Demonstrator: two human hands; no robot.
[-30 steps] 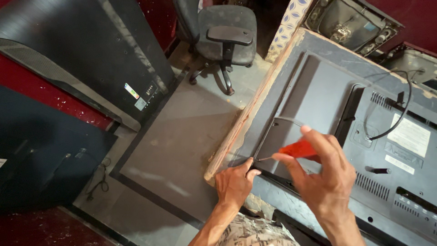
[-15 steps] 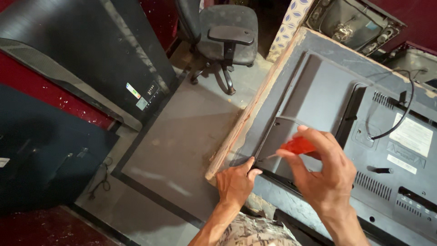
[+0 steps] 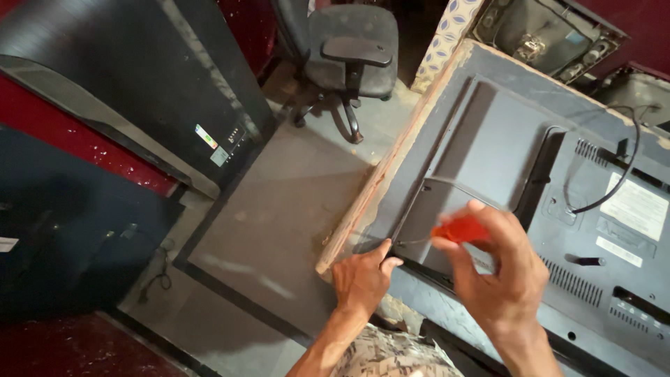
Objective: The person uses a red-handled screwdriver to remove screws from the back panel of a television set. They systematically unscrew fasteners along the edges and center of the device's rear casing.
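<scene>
- Your right hand (image 3: 499, 279) is closed around the red handle of a screwdriver (image 3: 457, 230), its thin shaft angled down and left toward the lower corner of the flat-screen television (image 3: 488, 146).
- The television lies face down on the worktop (image 3: 363, 202), its grey back cover up, close to the worktop's worn wooden edge.
- Your left hand (image 3: 363, 276) holds nothing; it rests flat at the corner of the set, thumb and fingertips touching the cover's edge just beside the screwdriver tip.
- The tip seems to sit on a screw at that corner, though blur in the picture leaves this uncertain.
- Judging by how things lie, the work is at an early stage: the back cover is still fully seated, and no loosened screws are visible on it.
- A black cable (image 3: 614, 181) loops across the raised rear section near a white label (image 3: 635, 206).
- Beyond the worktop, a dark office chair (image 3: 349, 49) stands on the floor, and another dark panel (image 3: 139, 77) leans at the left.
</scene>
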